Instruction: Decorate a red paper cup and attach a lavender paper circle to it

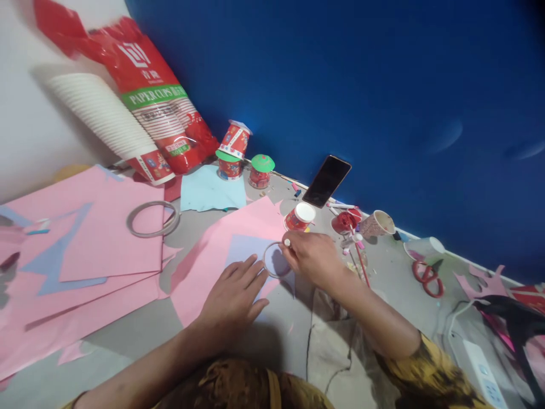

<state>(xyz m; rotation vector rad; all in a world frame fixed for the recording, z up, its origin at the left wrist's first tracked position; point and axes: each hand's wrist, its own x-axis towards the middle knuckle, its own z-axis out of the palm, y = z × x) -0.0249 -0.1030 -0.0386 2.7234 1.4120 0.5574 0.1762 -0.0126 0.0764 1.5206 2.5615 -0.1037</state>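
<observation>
Head view: left hand [233, 295] lies open and flat on pink paper [200, 272]; right hand [313, 257] pinches a small white-tipped stick [287, 242] at a tape ring [265, 264].

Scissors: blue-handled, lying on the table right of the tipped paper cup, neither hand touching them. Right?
Not quite. The head view shows the scissors have red handles, not blue. The rest holds: they lie on the table to the right of the tipped paper cup, and neither the left hand nor the right hand touches them.
</observation>
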